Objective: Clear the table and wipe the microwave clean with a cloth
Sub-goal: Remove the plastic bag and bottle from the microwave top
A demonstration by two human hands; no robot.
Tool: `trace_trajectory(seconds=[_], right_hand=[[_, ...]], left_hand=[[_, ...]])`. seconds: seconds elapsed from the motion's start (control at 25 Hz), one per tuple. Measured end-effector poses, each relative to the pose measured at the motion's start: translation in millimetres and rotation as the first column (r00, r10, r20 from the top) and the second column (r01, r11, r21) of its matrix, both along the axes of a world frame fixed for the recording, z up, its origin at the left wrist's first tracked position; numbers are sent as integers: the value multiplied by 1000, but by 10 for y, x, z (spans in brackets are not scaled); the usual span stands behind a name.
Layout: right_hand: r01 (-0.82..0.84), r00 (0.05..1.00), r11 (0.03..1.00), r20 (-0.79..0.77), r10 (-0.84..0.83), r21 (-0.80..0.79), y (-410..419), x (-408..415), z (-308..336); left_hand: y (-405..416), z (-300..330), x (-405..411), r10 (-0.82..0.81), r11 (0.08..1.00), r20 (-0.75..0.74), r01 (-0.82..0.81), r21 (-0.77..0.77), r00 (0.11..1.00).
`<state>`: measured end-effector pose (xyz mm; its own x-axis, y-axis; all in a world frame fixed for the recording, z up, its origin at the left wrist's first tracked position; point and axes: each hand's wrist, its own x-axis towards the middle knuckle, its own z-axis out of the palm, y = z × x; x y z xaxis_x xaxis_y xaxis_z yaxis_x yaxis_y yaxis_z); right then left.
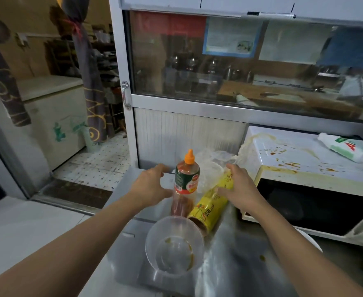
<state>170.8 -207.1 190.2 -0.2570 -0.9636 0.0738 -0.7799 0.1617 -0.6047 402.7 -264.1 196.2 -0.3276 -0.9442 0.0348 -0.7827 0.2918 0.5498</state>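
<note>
Desk (236,260), stainless steel, still cluttered; white microwave (305,168) sat on it at 3 o'clock, top smeared with orange-brown sauce, no cloth in view.

Left hand (152,185) at 11 o'clock of centre, fingers released and spread beside the tall clear sauce bottle with orange nozzle cap (186,181), thumb close to or touching its side; cannot tell which. Looked like a reach to grab it upright so it wouldn't spill.

Right hand (238,189) lay on the upper end of the yellow cylindrical can (210,204), which lay tipped toward 7 o'clock. Fingers curled over it, grasping. Judged: righting or lifting it off the desk.

Containers:
- sauce bottle: red-brown sauce, low level
- clear plastic round bowl (174,245) at 6 o'clock, mostly empty, brown residue smears on wall and bottom
- can: open end toward the bowl, contents not visible
- crumpled clear plastic bag (210,166) behind the bottle, contents unclear

Green-and-white packet (345,146) on the microwave top at 2 o'clock.

Clearing just started; wiping not begun.
</note>
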Motion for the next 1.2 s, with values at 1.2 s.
trace_trajectory(seconds=[1.2], right_hand=[[563, 820, 826, -129, -557, 13, -1609, -233, -712]], left_hand=[[-3318, -1357, -1764, -653, 757, 136, 642, 119, 745]])
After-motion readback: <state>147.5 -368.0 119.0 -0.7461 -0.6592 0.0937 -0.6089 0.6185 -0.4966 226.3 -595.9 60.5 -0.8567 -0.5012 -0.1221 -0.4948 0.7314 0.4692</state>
